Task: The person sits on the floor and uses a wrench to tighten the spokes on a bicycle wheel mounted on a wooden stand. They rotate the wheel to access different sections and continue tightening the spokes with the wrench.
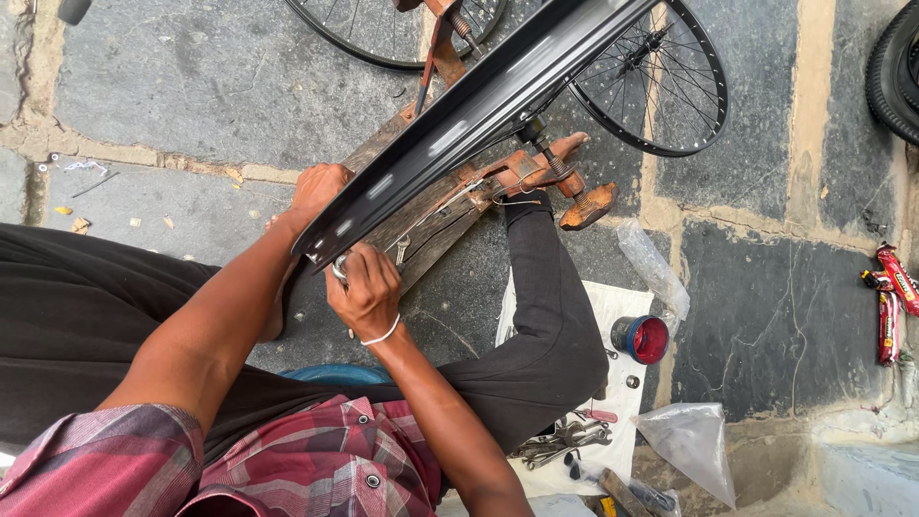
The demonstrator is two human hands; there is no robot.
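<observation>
Left hand [318,191] grips the glossy black curved wheel rim [459,115] from behind; right hand [367,292] is curled tight around a small shiny metal tool [340,271] at the rim's lower edge, over weathered wooden planks [421,230].

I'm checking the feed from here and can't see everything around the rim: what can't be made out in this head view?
- Left hand: fingers hidden behind the black rim; grip unclear.
- Right hand: a small metal tool shows only at its tip; its kind is too small to tell.
- Spoked wheel and tyre: cut off by the top and right edges.
- Tools on the white sheet: partly hidden by the knee, too small to tell apart.
</observation>
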